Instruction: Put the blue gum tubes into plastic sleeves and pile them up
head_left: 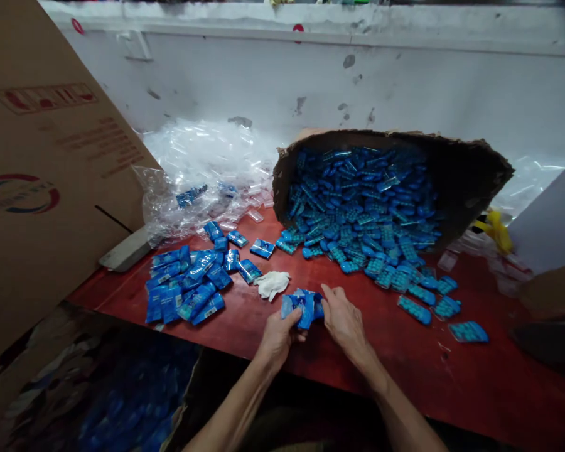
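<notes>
Close to the table's front edge, my left hand (281, 336) is closed on a small blue printed packet (295, 307), its thumb lying across the front. My right hand (346, 317) grips the right side of the same packet, with its fingers curled at a dark blue part there. What lies inside the packet is hidden. Just behind my hands is a crumpled white cloth or glove (272, 284). A loose pile of similar blue packets (188, 282) lies to the left. On the right, clear-fronted blue packs with teal rounded contents (414, 311) are scattered.
An open cardboard box (475, 169) lies on its side, spilling many blue packs onto the red table (348, 392). Clear plastic packaging (207, 150) is heaped at the back left. A large carton (66, 144) stands at left. Below the table edge are more blue items (132, 402), blurred.
</notes>
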The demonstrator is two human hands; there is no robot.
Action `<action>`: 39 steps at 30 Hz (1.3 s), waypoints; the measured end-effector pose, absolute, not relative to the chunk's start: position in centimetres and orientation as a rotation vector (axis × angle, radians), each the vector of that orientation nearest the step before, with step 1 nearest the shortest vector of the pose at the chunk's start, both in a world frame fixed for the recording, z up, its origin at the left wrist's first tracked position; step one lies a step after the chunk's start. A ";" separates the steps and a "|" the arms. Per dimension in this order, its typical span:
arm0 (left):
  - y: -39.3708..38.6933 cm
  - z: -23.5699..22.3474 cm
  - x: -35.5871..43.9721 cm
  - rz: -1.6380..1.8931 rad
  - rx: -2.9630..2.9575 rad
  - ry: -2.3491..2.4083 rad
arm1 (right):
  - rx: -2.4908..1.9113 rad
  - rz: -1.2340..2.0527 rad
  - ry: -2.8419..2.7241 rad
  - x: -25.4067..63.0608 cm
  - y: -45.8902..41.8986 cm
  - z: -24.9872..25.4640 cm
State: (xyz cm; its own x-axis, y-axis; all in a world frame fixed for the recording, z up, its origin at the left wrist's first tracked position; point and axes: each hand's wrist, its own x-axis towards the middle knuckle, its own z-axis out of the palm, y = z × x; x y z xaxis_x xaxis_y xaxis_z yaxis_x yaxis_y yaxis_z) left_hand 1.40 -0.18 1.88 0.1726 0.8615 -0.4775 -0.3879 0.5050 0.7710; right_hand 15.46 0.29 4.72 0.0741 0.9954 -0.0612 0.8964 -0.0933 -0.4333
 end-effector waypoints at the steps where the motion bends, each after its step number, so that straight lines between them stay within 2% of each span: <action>1: 0.0 1.8 1.7 0.961 0.545 1.049 | -1.974 0.578 -1.812 15.6 0.4 4.8; 5: 0.3 1.4 2.7 0.944 0.552 1.046 | -1.543 1.070 -1.521 15.8 1.0 3.8; 7: 0.4 1.3 3.0 0.909 0.552 1.069 | -1.536 1.127 -1.489 15.6 1.4 2.7; 13: 0.5 0.9 2.0 0.883 0.532 1.125 | -1.747 0.941 -1.533 15.1 2.5 0.7; 20: -0.4 2.1 0.0 0.779 0.477 1.032 | -1.891 0.886 -1.737 15.5 2.6 1.9; 25: 1.5 2.1 2.6 0.766 0.436 1.037 | -1.897 0.875 -2.155 15.7 1.3 3.0; 29: 2.5 1.2 4.0 0.739 0.429 1.201 | -1.863 0.717 -2.427 17.2 1.3 4.2; 36: 2.3 0.7 4.1 0.746 0.428 1.276 | -1.714 0.087 -2.468 14.1 11.5 6.6; 39: 2.2 0.4 4.0 0.762 0.414 1.258 | -1.587 0.052 -2.540 10.8 16.9 6.4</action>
State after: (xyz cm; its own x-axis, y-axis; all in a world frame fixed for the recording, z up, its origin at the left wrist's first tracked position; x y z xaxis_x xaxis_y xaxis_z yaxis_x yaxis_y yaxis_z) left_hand 4.01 2.24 0.39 0.1128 0.7121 -0.6930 -0.2845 0.6914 0.6641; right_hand 10.84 16.85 6.44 -0.4306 0.8964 0.1053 0.8913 0.4406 -0.1065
